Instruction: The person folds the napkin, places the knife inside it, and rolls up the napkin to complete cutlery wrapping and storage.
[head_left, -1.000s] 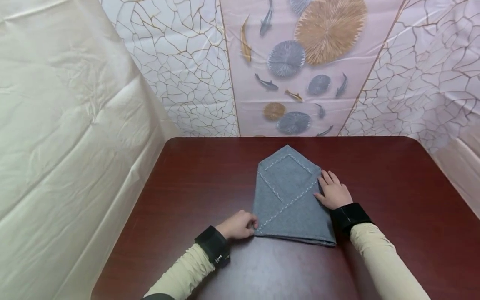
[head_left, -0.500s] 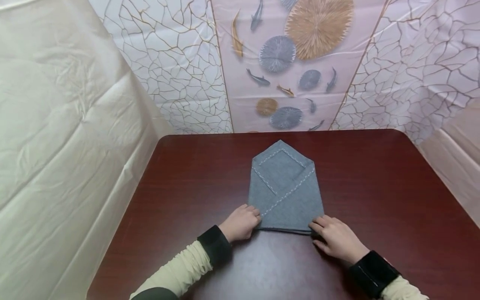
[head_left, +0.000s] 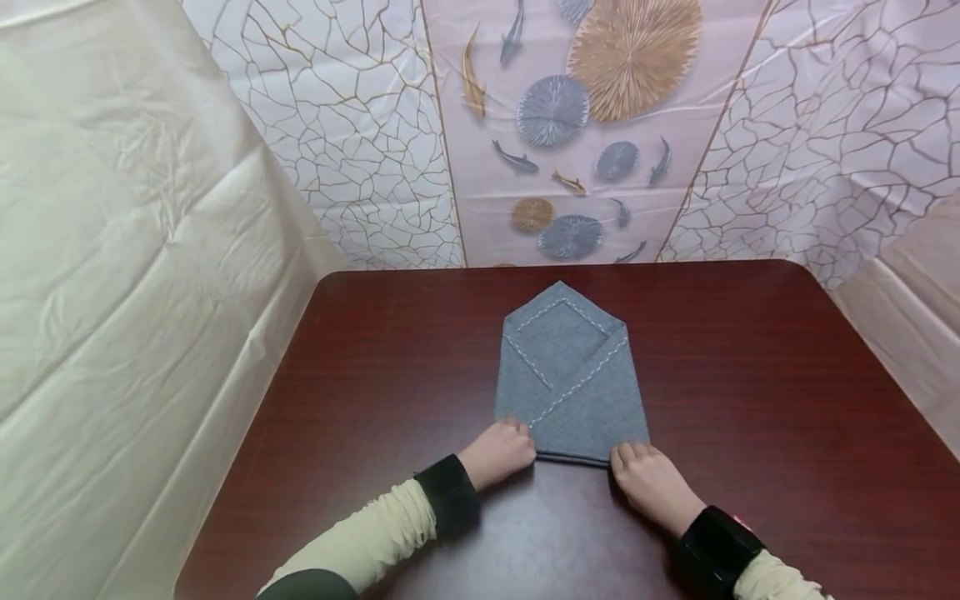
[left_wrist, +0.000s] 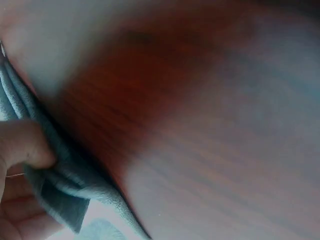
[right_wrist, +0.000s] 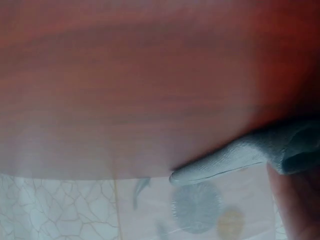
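Observation:
A folded grey felt piece (head_left: 577, 375) with white dashed stitching lies flat on the table, its pointed end away from me. Its near edge shows stacked layers. My left hand (head_left: 498, 454) grips the near left corner with curled fingers. In the left wrist view the thumb presses on the bunched grey felt (left_wrist: 75, 182), with fingers beneath it. At the near right corner, my right hand (head_left: 652, 483) holds the edge, knuckles up. The right wrist view has the felt (right_wrist: 225, 162) running into that hand, whose fingertips are mostly hidden.
The dark red-brown table (head_left: 375, 375) has rounded far corners. Behind it hangs a patterned sheet (head_left: 570, 167) with fish and round leaves. A cream cloth (head_left: 150, 292) drapes along the left side, and a pale sheet (head_left: 915, 308) borders the right.
My right hand has come down from the felt's upper right side to its near right corner and taken hold. My left hand has curled tighter round the left corner. The view has shifted slightly.

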